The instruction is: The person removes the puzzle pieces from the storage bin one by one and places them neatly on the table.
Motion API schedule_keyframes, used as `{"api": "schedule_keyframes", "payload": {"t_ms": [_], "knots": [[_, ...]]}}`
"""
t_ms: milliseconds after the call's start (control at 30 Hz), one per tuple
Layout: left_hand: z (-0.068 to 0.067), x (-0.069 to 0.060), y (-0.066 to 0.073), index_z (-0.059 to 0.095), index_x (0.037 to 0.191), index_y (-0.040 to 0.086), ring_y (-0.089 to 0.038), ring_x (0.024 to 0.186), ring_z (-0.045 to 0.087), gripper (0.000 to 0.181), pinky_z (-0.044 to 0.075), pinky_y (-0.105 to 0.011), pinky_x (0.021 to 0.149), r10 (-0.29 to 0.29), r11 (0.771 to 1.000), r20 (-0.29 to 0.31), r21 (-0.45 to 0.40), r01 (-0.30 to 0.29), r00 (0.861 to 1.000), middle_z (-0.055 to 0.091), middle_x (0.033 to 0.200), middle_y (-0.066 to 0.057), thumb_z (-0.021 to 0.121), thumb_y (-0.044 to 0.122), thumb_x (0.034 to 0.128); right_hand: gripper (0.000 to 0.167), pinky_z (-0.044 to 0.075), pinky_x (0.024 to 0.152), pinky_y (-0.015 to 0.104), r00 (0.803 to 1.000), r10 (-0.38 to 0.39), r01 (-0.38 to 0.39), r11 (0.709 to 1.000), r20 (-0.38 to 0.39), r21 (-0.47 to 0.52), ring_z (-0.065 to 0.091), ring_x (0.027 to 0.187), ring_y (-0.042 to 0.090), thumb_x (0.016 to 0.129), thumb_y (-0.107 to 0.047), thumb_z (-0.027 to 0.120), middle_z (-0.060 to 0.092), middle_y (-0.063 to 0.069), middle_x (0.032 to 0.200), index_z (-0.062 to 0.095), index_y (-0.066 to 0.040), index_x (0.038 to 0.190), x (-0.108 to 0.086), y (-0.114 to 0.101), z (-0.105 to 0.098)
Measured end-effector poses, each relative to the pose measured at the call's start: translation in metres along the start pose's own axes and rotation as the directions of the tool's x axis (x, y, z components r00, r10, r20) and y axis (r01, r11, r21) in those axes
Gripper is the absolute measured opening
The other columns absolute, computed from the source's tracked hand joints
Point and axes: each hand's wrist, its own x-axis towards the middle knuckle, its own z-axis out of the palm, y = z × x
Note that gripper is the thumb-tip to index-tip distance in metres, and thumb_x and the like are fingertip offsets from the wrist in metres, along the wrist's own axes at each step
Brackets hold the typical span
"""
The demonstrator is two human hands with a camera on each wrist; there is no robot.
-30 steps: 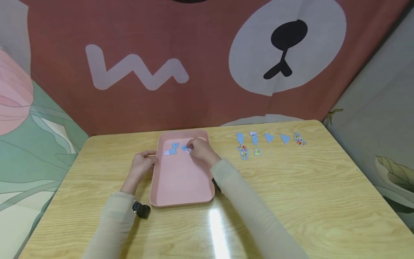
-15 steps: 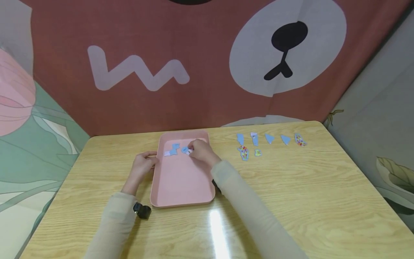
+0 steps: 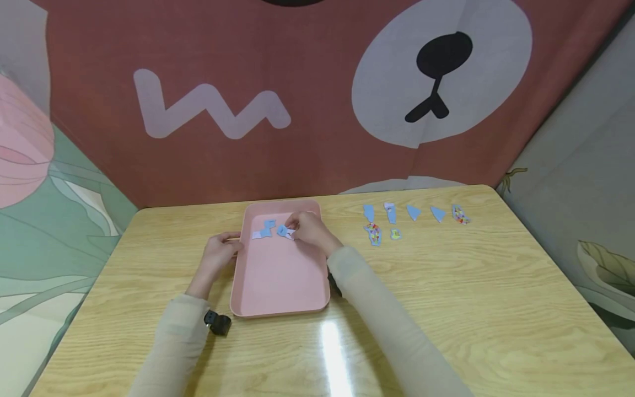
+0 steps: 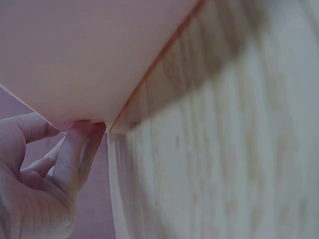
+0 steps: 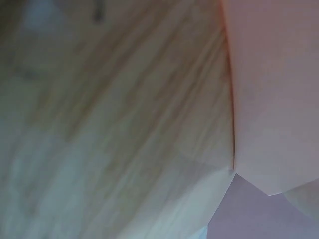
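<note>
A pink tray [image 3: 280,275] lies on the wooden table. My left hand [image 3: 218,253] grips its left rim; in the left wrist view, the fingers [image 4: 70,157] press against the outer wall. Inside the tray's far half, my right hand [image 3: 312,231] pinches a flat blue-and-lilac puzzle piece [image 3: 285,231] at its right side, with the fingertips partly covering it. Just left of that, blue and lilac puzzle pieces [image 3: 265,231] lie touching each other on the tray floor. In the right wrist view, the tray wall [image 5: 274,99] hides the right hand's work.
Right of the tray, loose pieces lie in two rows: plain blue ones such as a blue triangle [image 3: 413,213], a multicoloured piece [image 3: 373,234] and a small yellow-green piece [image 3: 395,234]. A printed curtain [image 3: 317,165] hangs behind the table's far edge.
The blue-and-lilac piece under my right fingers has turned and shifted slightly left, and more of it shows. My left hand and the tray stay put.
</note>
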Motion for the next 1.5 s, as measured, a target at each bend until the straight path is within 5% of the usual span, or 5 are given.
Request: {"api": "schedule_keyframes", "payload": {"t_ms": [567,867,1167,1367,1500], "knots": [[-0.002,-0.002,0.000,0.049,0.135,-0.003,-0.019,0.099,0.065,0.047,0.058,-0.030,0.083,0.008,1.000,0.020,-0.016,-0.008,1.000,0.057,0.130,-0.028,0.052,0.011,0.0897,0.039,0.052,0.078,0.027,0.998,0.022,-0.038,0.948,0.057,0.317,0.057,0.095,0.022,0.088,0.001,0.057,0.062,0.013,0.108,0.061,-0.008,0.125,0.002,0.008,-0.009],[-0.001,0.000,0.000,0.048,0.137,-0.002,-0.019,0.100,0.064,0.047,0.057,-0.028,0.082,-0.004,1.000,0.012,-0.003,0.004,1.000,0.056,0.132,-0.026,0.051,0.011,0.0916,0.046,0.045,0.074,0.018,0.999,-0.003,0.027,0.886,-0.053,0.463,0.051,0.096,0.019,0.085,0.007,0.055,0.056,0.013,0.107,0.056,-0.001,0.131,0.000,0.006,-0.018],[0.001,0.000,0.000,0.048,0.136,-0.003,-0.018,0.096,0.065,0.047,0.057,-0.026,0.078,0.007,1.000,0.016,0.006,-0.007,1.000,0.057,0.131,-0.028,0.051,0.010,0.0911,0.043,0.052,0.080,0.027,0.991,0.128,-0.072,0.778,-0.046,0.624,0.051,0.095,0.012,0.088,0.002,0.056,0.056,0.009,0.108,0.053,0.000,0.130,-0.003,0.008,-0.026],[0.002,0.000,0.001,0.048,0.136,-0.003,-0.017,0.091,0.065,0.047,0.057,-0.026,0.076,0.010,1.000,0.006,0.024,-0.010,1.000,0.057,0.130,-0.028,0.052,0.011,0.0909,0.044,0.053,0.092,0.041,0.985,0.169,-0.141,0.767,0.015,0.626,0.053,0.091,0.010,0.089,0.001,0.054,0.058,0.014,0.116,0.051,0.001,0.133,-0.008,0.010,-0.035],[0.003,0.001,0.001,0.049,0.135,-0.004,-0.015,0.089,0.065,0.047,0.057,-0.025,0.075,0.014,1.000,0.000,0.025,-0.014,1.000,0.057,0.129,-0.029,0.052,0.010,0.0902,0.046,0.053,0.090,0.036,0.985,0.164,-0.159,0.768,0.050,0.620,0.054,0.088,0.007,0.088,0.000,0.054,0.058,0.010,0.111,0.049,0.002,0.134,-0.016,0.013,-0.045]]}}
